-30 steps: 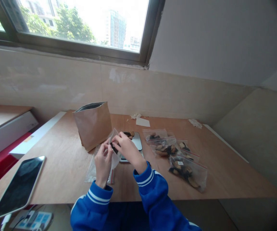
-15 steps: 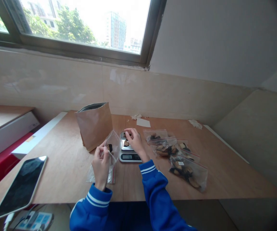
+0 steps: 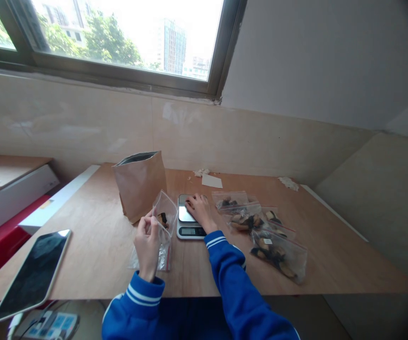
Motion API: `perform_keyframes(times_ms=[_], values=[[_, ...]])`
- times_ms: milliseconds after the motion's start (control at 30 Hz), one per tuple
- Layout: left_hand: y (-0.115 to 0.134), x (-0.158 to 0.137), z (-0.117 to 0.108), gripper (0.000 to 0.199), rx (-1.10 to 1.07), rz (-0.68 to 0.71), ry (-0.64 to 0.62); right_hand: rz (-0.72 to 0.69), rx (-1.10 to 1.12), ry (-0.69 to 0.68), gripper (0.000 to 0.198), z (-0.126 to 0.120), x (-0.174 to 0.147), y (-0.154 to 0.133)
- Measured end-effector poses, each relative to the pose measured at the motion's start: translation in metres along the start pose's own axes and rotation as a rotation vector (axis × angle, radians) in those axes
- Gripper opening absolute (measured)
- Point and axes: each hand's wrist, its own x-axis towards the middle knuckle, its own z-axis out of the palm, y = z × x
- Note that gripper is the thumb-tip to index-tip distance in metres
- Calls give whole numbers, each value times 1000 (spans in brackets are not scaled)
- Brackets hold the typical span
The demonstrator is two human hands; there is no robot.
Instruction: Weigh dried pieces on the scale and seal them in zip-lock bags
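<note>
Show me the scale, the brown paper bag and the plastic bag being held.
Scale (image 3: 186, 216), head view: its plate.
Brown paper bag (image 3: 142, 189), head view: front side.
Plastic bag (image 3: 165, 206), head view: clear side.

Long blue fabric sleeves (image 3: 232, 276) are banded at the cuffs with white stripes. The boxy brown paper bag (image 3: 142, 184) is lined in grey. Flat clear plastic bags (image 3: 299, 264) are edged in red, their irregular chunks (image 3: 277, 255) patched tan and black. The rectangular white scale (image 3: 184, 215) is topped in silver.
</note>
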Motion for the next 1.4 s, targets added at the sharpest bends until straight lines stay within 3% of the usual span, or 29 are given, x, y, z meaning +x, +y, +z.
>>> perform_keyframes(times_ms=[133, 333, 433, 533, 700, 867, 1033, 1100, 1267, 1400], values=[[3, -1, 0, 29, -20, -5, -9, 85, 136, 61, 24, -8, 0, 1], [-3, 0, 2, 28, -26, -3, -13, 258, 839, 240, 29, -49, 3, -21], [-4, -3, 7, 29, 10, -2, -12, 280, 1063, 131, 29, -79, 0, -50], [-1, -11, 14, 28, 54, 30, -17, 325, 909, -39, 24, -97, -7, -77], [2, -22, 21, 25, 4, 48, -60, 346, 539, -105, 35, -89, -18, -93], [1, -25, 20, 29, -20, -9, -39, 337, 653, -129, 42, -76, -18, -84], [2, -26, 21, 30, -40, -36, -45, 377, 847, -214, 43, -78, -15, -79], [4, -27, 21, 32, -48, -46, -29, 322, 870, -190, 41, -85, -17, -79], [4, -24, 18, 32, -88, -70, 57, 89, 936, 32, 30, -108, -34, -72], [-3, -20, 16, 32, -271, -161, 115, 143, 957, 100, 32, -103, -64, -64]])
